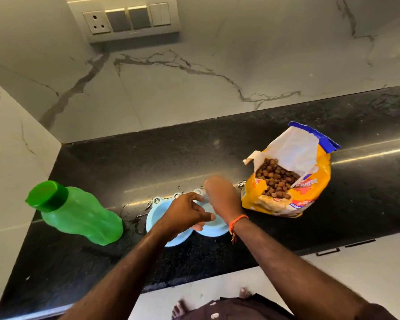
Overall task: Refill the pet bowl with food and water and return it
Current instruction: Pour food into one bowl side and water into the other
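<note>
A light blue double pet bowl (154,217) sits on the black counter (148,158), mostly covered by my hands. My left hand (185,213) curls its fingers and thumb over the middle of the bowl, between the two cups. My right hand (222,197) hovers over the right cup with its back up and its fingers pointing down out of sight. To the right stands an open yellow pet food bag (310,195) with brown kibble (275,179) showing at its mouth. At the left lies a tilted green water bottle (79,215) with its cap on.
Water drops (136,217) lie on the counter between bottle and bowl. A marble wall with a switch plate (127,19) rises behind, and a side wall (14,158) closes the left. The counter's front edge (194,280) is near my body, with my bare feet below.
</note>
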